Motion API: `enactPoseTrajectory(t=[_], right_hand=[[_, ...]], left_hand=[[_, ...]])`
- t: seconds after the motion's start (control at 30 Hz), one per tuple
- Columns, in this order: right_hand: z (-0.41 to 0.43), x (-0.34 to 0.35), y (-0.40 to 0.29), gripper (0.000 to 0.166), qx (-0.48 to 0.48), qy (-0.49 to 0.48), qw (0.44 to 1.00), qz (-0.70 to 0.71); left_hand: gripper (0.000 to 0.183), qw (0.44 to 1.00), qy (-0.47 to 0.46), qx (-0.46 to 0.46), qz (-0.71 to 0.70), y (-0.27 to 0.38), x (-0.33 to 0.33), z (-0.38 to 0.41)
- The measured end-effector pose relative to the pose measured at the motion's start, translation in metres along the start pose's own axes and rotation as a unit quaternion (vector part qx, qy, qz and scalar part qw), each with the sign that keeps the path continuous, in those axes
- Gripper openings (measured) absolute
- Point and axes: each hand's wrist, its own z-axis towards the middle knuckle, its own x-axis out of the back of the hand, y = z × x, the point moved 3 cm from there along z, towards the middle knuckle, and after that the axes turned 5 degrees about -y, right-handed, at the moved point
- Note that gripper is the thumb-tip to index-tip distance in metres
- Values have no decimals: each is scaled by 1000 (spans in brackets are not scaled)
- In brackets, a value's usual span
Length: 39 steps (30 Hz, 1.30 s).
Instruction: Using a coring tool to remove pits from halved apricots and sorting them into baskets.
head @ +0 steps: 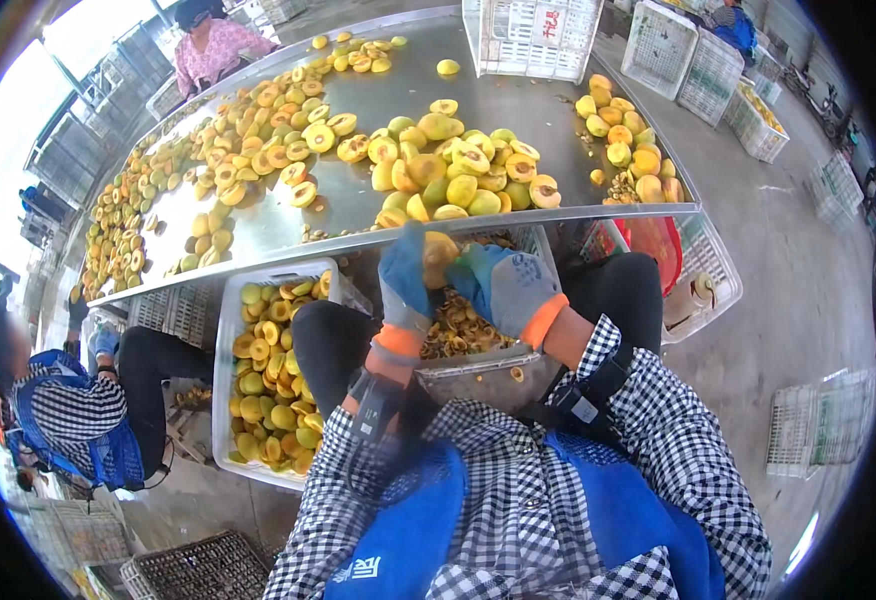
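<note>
My left hand (406, 281), in a blue and grey work glove with an orange cuff, grips a yellow peach (438, 259) just below the near edge of the metal table. From the other side, my right hand (509, 289), in the same kind of glove, presses curled fingers on that peach; a tool hidden in them cannot be ruled out. Beneath my hands is a crate (475, 367) holding peach pits and scraps (457, 330). Straight ahead on the table lies a heap of whole and halved peaches (460, 169).
A white crate of halved peaches (277, 375) stands by my left knee. More halves (258, 142) cover the metal table (400, 82), where a white crate (532, 37) stands. A co-worker (78, 405) sits to the left, another person (213, 45) across. A red basket (652, 247) is at right.
</note>
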Motion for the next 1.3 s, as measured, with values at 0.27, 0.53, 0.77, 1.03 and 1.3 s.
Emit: enactPoseTrajectory(t=[0.27,0.53,0.77,1.03,1.3], right_hand=[[-6,-3,1,24,42,-18,999,-7],[-2,-3,8,26,-2,-78,996,38],[-8,-22,3,34,6,-62,970,234],[-29,-31,5,41,-90,-136,890,427],[-48,-44,-28,43,-61,-51,818,570]], left_hand=[[21,997,-7,76,-22,-12,-1,-11],[33,988,61,113,-81,0,-3,-8],[24,962,117,152,-195,1,-5,-12],[24,958,-41,246,-141,21,0,-27],[21,934,41,316,-164,46,-1,-29]])
